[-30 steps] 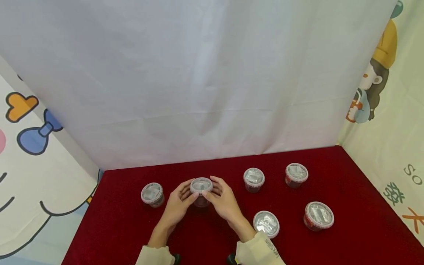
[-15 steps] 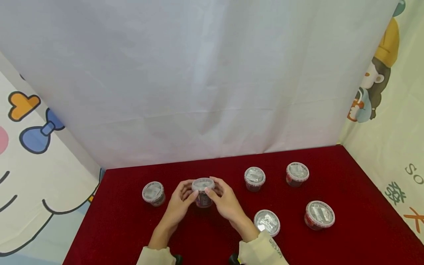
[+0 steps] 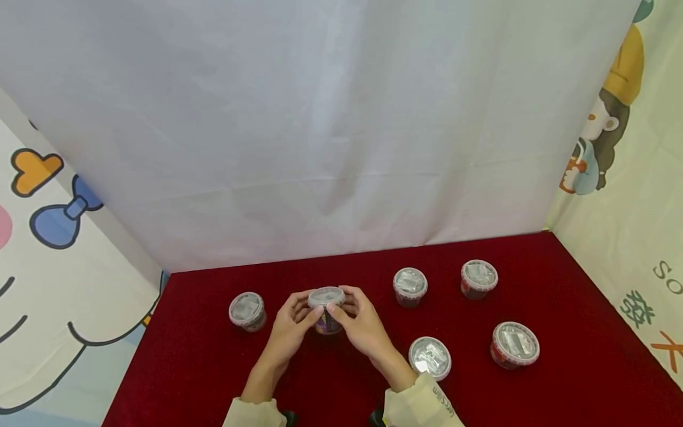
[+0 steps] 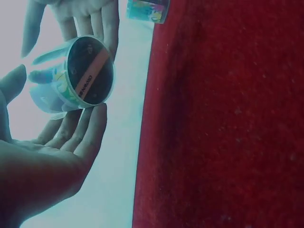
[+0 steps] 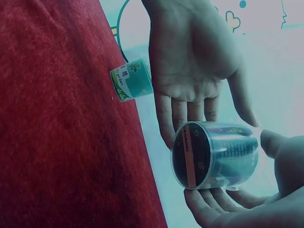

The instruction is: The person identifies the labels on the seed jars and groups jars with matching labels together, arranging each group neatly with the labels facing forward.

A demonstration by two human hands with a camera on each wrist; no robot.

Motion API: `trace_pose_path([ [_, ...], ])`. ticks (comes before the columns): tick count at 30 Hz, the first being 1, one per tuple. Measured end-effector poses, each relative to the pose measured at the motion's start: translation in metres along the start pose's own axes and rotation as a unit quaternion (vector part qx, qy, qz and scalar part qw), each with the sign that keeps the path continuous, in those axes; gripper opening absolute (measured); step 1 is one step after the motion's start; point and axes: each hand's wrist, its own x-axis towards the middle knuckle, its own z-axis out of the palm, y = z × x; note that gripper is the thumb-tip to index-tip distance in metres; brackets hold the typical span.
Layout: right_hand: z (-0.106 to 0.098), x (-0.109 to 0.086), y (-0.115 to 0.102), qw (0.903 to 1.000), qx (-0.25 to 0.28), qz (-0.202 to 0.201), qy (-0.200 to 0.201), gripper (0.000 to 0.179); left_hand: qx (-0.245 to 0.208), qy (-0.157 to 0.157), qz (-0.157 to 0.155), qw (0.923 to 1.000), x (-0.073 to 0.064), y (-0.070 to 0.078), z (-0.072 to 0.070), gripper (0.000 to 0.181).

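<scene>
**One Clear Tub Cradled Between Two Hands**

With that tub as the dial's centre and 12 o'clock at the pale curtain, the left hand curls round it from 9 o'clock and the right hand from 3. Both grip it by the wall, thumbs towards 6 o'clock, longer fingers curved along the sides. The tub is roughly upright, lid on top; both wrist views show its dark base raised off the red cloth.

It looks light, with a smooth, fairly stiff plastic wall that could slip under dry fingertips or flex if squeezed hard. The safest hold would be opposed, at 9 and 3 o'clock, just under the lid's rim; lifting by the lid alone could risk popping it off.

Five similar tubs stand around: a left-hand tub at 9 o'clock, two far tubs between 2 and 3, a right-hand tub just past 3, and a near tub towards 4, beside the right forearm.
</scene>
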Motion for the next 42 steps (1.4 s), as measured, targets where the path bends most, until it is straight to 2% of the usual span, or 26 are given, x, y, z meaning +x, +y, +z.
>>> trace_pose_path([
  [5, -0.0029, -0.0005, 0.0004, 0.9999, 0.008, 0.005, -0.008, 0.052, -0.003, -0.005, -0.011, 0.9999, -0.0008, 0.0031, 0.0019, 0.044],
  [13, -0.0075, -0.0007, 0.0001, 0.9993, 0.016, 0.019, -0.029, 0.053, -0.029, -0.031, -0.024, 0.9988, 0.0004, 0.0016, -0.0002, 0.045],
  [22, -0.0042, -0.0012, -0.0017, 0.9999, -0.008, 0.005, -0.008, 0.053, -0.029, 0.001, -0.014, 0.9995, -0.0012, 0.0035, 0.0053, 0.045],
  [27, -0.0031, -0.0014, -0.0015, 1.0000, -0.006, 0.001, -0.004, 0.052, -0.017, -0.007, -0.015, 0.9997, -0.0024, 0.0037, 0.0054, 0.044],
  [35, -0.0051, -0.0008, -0.0028, 0.9997, 0.011, 0.007, -0.018, 0.051, -0.039, -0.023, -0.017, 0.9988, -0.0013, 0.0027, 0.0022, 0.045],
  [42, -0.0029, -0.0021, -0.0037, 0.9999, 0.005, 0.009, -0.007, 0.051, -0.036, 0.004, -0.020, 0.9992, -0.0025, 0.0034, 0.0055, 0.043],
])
